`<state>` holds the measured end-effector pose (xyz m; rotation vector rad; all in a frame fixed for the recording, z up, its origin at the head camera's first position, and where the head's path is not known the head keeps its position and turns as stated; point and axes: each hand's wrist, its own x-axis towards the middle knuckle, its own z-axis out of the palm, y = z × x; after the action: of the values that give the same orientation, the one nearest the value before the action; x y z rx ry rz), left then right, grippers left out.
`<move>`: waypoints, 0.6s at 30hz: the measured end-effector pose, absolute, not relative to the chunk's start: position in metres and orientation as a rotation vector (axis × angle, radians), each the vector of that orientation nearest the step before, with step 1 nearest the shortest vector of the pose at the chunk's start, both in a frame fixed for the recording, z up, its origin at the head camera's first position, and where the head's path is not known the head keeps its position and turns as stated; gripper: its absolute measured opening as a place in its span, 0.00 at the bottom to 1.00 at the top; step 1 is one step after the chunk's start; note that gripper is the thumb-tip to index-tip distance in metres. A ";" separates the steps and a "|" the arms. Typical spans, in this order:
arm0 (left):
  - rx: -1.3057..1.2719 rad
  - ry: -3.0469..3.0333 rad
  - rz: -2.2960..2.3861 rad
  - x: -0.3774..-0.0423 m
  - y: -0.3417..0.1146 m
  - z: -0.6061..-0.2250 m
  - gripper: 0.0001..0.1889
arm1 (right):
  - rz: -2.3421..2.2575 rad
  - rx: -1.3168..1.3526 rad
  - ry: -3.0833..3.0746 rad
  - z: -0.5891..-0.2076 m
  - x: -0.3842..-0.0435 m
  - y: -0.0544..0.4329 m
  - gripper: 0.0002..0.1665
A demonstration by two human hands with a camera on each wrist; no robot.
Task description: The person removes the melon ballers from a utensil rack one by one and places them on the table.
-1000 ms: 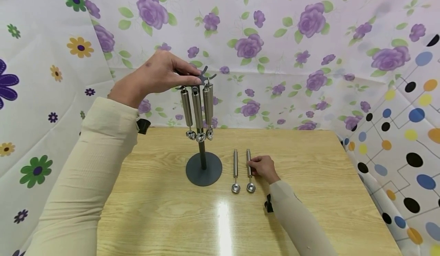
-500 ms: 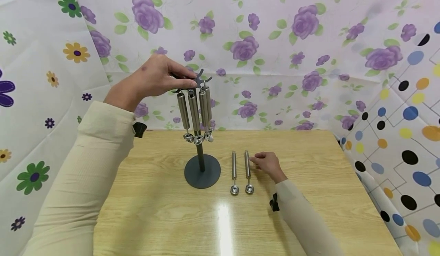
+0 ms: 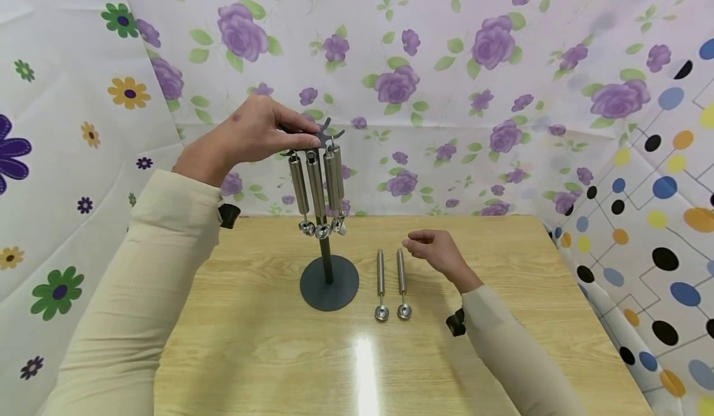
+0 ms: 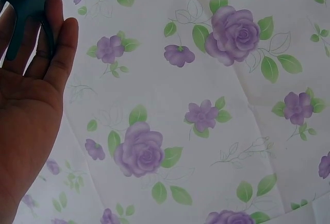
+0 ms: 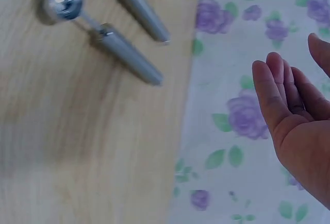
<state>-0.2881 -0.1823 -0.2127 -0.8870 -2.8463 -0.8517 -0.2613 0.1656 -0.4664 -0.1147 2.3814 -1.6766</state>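
Note:
My left hand (image 3: pixel 262 132) grips the hooked top of a dark grey utensil stand (image 3: pixel 327 266), thumb and fingers around it. Dark hook arms show among its fingers in the left wrist view. Several steel melon ballers (image 3: pixel 316 183) hang from the hooks, bowls down. Two more lie side by side on the table right of the base: an inner melon baller (image 3: pixel 381 279) and an outer melon baller (image 3: pixel 401 276), handles pointing away from me. Just right of the outer handle's end, my right hand (image 3: pixel 437 252) hovers with nothing in its relaxed fingers.
The stand's round base (image 3: pixel 329 292) rests on a light wooden table (image 3: pixel 268 354). Flowered cloth (image 3: pixel 424 149) hangs behind the table's back edge. A dotted cloth (image 3: pixel 658 248) closes the right side, and another flowered sheet (image 3: pixel 61 155) the left.
My right hand has let go of the outer melon baller and drawn up and away to the right. The left hand keeps its grip on the stand's top.

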 end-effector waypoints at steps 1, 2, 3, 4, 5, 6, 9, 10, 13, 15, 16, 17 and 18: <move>-0.887 -2.846 -0.856 -0.288 -0.182 -0.213 0.14 | -1.669 -0.118 2.385 -0.462 -0.261 0.166 0.27; -0.888 -2.846 -0.859 -0.288 -0.182 -0.212 0.14 | -1.667 -0.123 2.386 -0.457 -0.261 0.166 0.27; -0.892 -2.842 -0.860 -0.288 -0.182 -0.212 0.14 | -1.664 -0.132 2.391 -0.453 -0.260 0.165 0.27; -0.895 -2.840 -0.861 -0.288 -0.182 -0.213 0.14 | -1.659 -0.136 2.397 -0.448 -0.260 0.165 0.27; -0.898 -2.837 -0.864 -0.287 -0.182 -0.213 0.14 | -1.658 -0.144 2.404 -0.445 -0.259 0.164 0.27; -0.899 -2.835 -0.865 -0.287 -0.182 -0.213 0.14 | -1.663 -0.152 2.407 -0.446 -0.261 0.165 0.27; -0.895 -2.832 -0.864 -0.287 -0.183 -0.214 0.14 | -1.686 -0.180 2.410 -0.440 -0.264 0.163 0.28; -0.891 -2.830 -0.868 -0.287 -0.183 -0.214 0.14 | -1.689 -0.187 2.409 -0.437 -0.264 0.162 0.27; -0.898 -2.819 -0.874 -0.287 -0.183 -0.214 0.13 | -1.699 -0.219 2.403 -0.428 -0.265 0.160 0.27; -0.913 -2.809 -0.868 -0.288 -0.183 -0.215 0.13 | -1.691 -0.240 2.405 -0.422 -0.265 0.159 0.27; -0.919 -2.805 -0.865 -0.288 -0.183 -0.215 0.13 | -1.689 -0.251 2.406 -0.419 -0.265 0.158 0.27; -0.925 -2.801 -0.859 -0.288 -0.183 -0.215 0.13 | -1.686 -0.266 2.410 -0.416 -0.265 0.158 0.27; -0.931 -2.798 -0.855 -0.288 -0.183 -0.214 0.13 | -1.684 -0.270 2.412 -0.412 -0.265 0.157 0.27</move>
<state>-0.2876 -0.1825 -0.2142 -0.9313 -2.7979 -0.8555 -0.2648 0.1571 -0.4122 -0.2704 2.4121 -1.6838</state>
